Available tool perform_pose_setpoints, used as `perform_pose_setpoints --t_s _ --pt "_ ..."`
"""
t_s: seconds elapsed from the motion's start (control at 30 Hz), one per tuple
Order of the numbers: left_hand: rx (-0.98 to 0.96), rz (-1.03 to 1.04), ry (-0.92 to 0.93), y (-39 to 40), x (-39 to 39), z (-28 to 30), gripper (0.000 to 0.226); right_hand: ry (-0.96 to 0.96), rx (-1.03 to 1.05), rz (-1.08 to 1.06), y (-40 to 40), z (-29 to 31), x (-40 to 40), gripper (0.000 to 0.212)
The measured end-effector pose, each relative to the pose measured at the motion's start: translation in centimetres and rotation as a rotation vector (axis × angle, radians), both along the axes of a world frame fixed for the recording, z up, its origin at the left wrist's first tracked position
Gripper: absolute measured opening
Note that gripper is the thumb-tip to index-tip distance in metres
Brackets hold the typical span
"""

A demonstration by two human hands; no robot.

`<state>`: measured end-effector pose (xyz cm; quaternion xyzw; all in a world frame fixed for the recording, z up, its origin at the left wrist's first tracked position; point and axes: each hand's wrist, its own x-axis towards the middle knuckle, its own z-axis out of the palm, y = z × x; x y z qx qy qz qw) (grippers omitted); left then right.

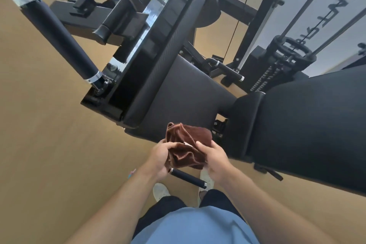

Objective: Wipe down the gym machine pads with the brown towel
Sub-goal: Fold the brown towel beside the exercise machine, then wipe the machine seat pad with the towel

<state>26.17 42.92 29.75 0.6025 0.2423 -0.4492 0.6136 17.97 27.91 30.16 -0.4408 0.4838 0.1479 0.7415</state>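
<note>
While bunched, brown towel (pixel 188 144) — both hands grip.

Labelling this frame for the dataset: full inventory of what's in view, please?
brown towel: 1, brown, folded, held in both hands in front of the seat pad
seat pad: 1, black, centre, behind the towel
upright pad: 1, black, textured, left of the seat pad
large pad: 1, black, right side
long handle: 1, black grip with taped end, upper left
short handle: 1, black with silver ends, below the hands
weight stack: 1, black, upper right
floor: tan
shoes: 2, white, on the floor
left hand: grips the towel's left side
right hand: grips the towel's right side
</note>
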Motion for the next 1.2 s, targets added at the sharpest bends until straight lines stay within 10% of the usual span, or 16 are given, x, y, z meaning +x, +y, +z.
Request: perform_pose_setpoints --t_s 0.17,0.3,0.67,0.83,0.93,1.03,1.2 --pt "-0.109 -0.037 0.186 2.5 0.0 -0.5 0.075 -0.183 -0.204 0.275 1.7 -0.2 -1.1 0.049" --pt "-0.078 -0.145 0.083 4.3 0.2 -1.8 0.039 -0.251 -0.175 0.357 2.0 -0.1 -1.5 0.067" --pt "-0.014 -0.288 -0.006 7.9 1.9 -5.9 0.065 0.072 -0.032 0.192 6.6 -5.7 0.2 0.043" --pt "-0.064 -0.305 -0.268 7.7 6.8 -5.8 0.071 -0.155 -0.198 0.181 5.7 -5.7 5.7 0.05" --pt "0.097 -0.299 -0.463 7.9 10.5 -7.2 0.029 -0.271 -0.224 0.284 3.8 -7.8 9.8 0.054" --pt "0.539 -0.257 -0.756 8.8 13.1 -10.2 0.041 -0.179 -0.641 0.612 3.4 -11.9 13.0 0.089" --pt "0.71 -0.525 -1.148 9.9 14.9 -14.5 0.045 -0.428 -1.185 1.008 5.9 -20.0 14.6 0.081"
